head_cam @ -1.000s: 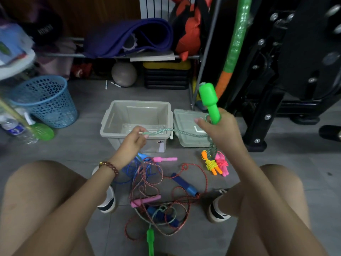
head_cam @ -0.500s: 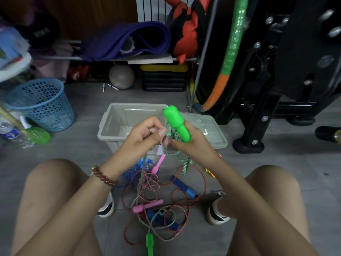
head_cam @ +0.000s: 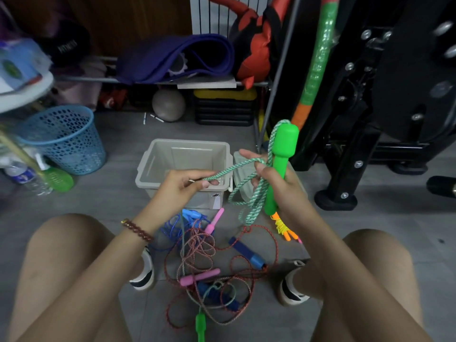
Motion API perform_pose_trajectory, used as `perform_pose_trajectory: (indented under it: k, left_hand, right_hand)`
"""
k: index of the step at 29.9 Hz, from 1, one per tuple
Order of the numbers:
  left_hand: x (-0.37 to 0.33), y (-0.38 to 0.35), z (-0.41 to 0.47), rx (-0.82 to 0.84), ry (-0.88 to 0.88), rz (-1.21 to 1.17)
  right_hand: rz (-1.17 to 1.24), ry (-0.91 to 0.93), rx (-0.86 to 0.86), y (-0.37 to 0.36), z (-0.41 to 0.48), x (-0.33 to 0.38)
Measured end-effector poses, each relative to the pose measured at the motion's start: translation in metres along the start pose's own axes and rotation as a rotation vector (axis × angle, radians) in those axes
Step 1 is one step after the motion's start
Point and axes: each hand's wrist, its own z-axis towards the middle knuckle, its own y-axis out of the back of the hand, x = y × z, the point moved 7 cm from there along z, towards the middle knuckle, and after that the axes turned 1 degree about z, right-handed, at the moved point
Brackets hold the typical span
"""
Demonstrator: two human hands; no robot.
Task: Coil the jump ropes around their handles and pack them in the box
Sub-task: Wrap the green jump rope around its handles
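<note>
Head view: right hand (head_cam: 278, 180), grip curled tight round the green handle (head_cam: 281, 159), handle upright, held over the floor just right of the box (head_cam: 145, 169). Green-white rope (head_cam: 234, 169) goes over the handle top and hangs in loops beside it. One strand runs left to the left hand (head_cam: 180, 187), grip pinching it above the box's near rim. Box open on the floor, lid (head_cam: 240, 186) just right of it. Near, between the feet: tangled ropes (head_cam: 197, 245) and a second green handle (head_cam: 200, 327). Blue basket (head_cam: 64, 141) far left.
</note>
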Motion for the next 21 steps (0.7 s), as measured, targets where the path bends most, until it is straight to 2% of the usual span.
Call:
perform_pose_trajectory:
  k: [3, 7, 9, 11, 13, 16, 18, 21]
  left_hand:
    - [0.002, 0.002, -0.001, -0.068, 0.004, -0.009]
    - [-0.005, 0.011, -0.001, -0.214, -0.046, 0.052]
    - [-0.005, 0.008, 0.0, -0.21, -0.073, 0.062]
    - [0.003, -0.004, 0.003, -0.053, -0.062, 0.12]
    - [0.022, -0.025, 0.001, 0.207, 0.018, 0.186]
    - [0.055, -0.037, -0.009, 0.506, 0.188, 0.279]
    - [0.073, -0.025, -0.012, 0.554, 0.268, 0.364]
    - [0.067, 0.003, -0.003, 0.348, 0.236, 0.34]
  right_hand:
    - [0.152, -0.029, 0.047, -0.007, -0.004, 0.005]
    - [0.22, -0.051, -0.03, -0.006, -0.007, 0.01]
    - [0.193, -0.054, -0.071, -0.002, -0.003, 0.007]
    - [0.203, -0.051, -0.073, 0.0, -0.001, 0.005]
    - [0.235, -0.018, -0.092, 0.002, 0.0, 0.008]
    - [0.104, -0.023, -0.287, 0.023, 0.003, 0.009]
    - [-0.074, -0.039, -0.387, 0.039, 0.007, 0.007]
    - [-0.389, -0.016, -0.379, 0.048, 0.013, 0.007]
